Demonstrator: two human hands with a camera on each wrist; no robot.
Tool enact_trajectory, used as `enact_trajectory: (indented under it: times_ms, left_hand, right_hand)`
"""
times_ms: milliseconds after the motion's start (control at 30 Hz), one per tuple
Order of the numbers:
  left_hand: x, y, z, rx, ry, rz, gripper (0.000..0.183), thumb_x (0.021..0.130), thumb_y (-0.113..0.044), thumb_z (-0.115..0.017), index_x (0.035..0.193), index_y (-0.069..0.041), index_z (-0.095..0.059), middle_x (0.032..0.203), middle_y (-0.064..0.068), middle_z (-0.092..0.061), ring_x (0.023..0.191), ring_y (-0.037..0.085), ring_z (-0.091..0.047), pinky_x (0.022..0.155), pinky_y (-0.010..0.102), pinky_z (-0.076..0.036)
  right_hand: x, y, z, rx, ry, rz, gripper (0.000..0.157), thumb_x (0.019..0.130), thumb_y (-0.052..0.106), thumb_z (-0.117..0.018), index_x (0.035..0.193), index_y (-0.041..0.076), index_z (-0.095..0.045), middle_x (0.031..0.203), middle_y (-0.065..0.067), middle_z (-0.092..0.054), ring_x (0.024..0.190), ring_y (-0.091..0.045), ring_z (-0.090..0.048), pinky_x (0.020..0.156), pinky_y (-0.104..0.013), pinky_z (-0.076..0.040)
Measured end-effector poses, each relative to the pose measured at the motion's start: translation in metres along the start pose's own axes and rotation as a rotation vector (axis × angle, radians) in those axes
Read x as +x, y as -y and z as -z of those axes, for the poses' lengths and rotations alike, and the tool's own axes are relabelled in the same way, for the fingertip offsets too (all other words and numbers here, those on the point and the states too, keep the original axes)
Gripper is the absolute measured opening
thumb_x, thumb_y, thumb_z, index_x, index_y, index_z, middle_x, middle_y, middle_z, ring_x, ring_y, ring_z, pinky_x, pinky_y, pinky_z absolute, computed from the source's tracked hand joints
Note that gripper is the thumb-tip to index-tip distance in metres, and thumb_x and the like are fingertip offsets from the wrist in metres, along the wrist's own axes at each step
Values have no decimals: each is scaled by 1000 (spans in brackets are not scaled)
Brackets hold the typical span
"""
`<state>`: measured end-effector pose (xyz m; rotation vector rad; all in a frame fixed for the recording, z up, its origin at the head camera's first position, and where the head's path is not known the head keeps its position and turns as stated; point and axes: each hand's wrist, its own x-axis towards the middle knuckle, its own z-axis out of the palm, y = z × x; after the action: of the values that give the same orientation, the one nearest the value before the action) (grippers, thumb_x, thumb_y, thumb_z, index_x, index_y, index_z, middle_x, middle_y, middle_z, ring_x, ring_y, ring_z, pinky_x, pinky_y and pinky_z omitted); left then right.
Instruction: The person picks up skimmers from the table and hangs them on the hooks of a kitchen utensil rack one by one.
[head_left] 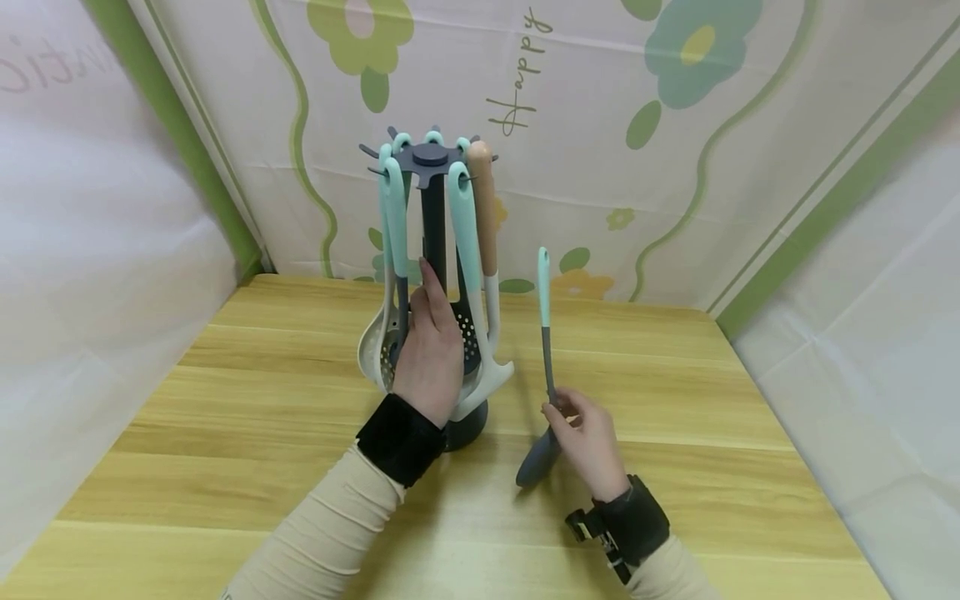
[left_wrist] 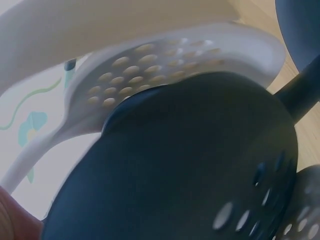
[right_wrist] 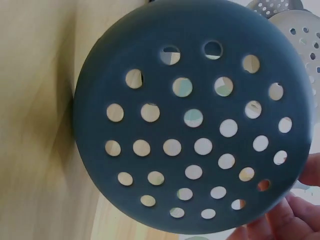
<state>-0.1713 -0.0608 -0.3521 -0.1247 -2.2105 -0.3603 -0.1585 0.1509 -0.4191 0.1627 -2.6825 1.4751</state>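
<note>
My right hand (head_left: pixel 592 437) pinches the lower dark grey shaft of a skimmer (head_left: pixel 537 460); its mint handle points up. The round head (right_wrist: pixel 180 125), full of holes, is low over the table in the right wrist view, fingers at its lower right edge. To the left stands a dark utensil stand (head_left: pixel 431 158) hung with several utensils. My left hand (head_left: pixel 431 358) is among them in front of the post, one finger pointing up along it; I cannot tell what its hidden fingers hold. Beside it, the left wrist view shows a dark slotted utensil (left_wrist: pixel 190 160) and a white perforated one (left_wrist: pixel 255 52).
Hanging from the stand are mint-handled utensils, among them a white one (head_left: pixel 486 379), and a wooden-handled one (head_left: pixel 483 217). The wooden table (head_left: pixel 712 467) reaches back to a flower-printed cloth (head_left: pixel 585 158), with white cloth on both sides.
</note>
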Motion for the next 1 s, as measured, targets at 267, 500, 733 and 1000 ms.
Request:
enact_trajectory:
  times_ms: [267,500,733,1000]
  left_hand:
    - [0,0,2,-47,31,-7,58,100,9,-43,149,14,-12,125,36,-46,93,40,-65,66,36,-57]
    - [0,0,4,-93,65,5,64,98,10,-47,150,13,-9,126,37,-44,94,42,-64,62,36,-56]
    - [1,-1,6,-109,75,18,65,99,8,-47,151,11,-9,127,35,-45,91,41,-63,57,35,-53]
    - [0,0,6,-104,77,17,64,99,8,-47,151,11,-10,128,35,-45,89,39,-63,53,34,-51]
  right_hand:
    - [-9,1,0,8,-45,21,26,94,12,-66,117,0,-68,99,-13,-73,89,-19,-63,79,-30,-48]
    - [-11,4,1,23,-37,-20,25,96,12,-64,118,1,-67,102,-12,-73,90,-20,-62,80,-31,-47]
    - [-12,7,5,15,-36,-14,28,97,14,-63,120,0,-66,104,-13,-73,91,-20,-61,80,-29,-47]
    - [-8,12,13,-2,-55,12,31,97,16,-63,123,-1,-64,106,-14,-72,94,-23,-61,83,-31,-46]
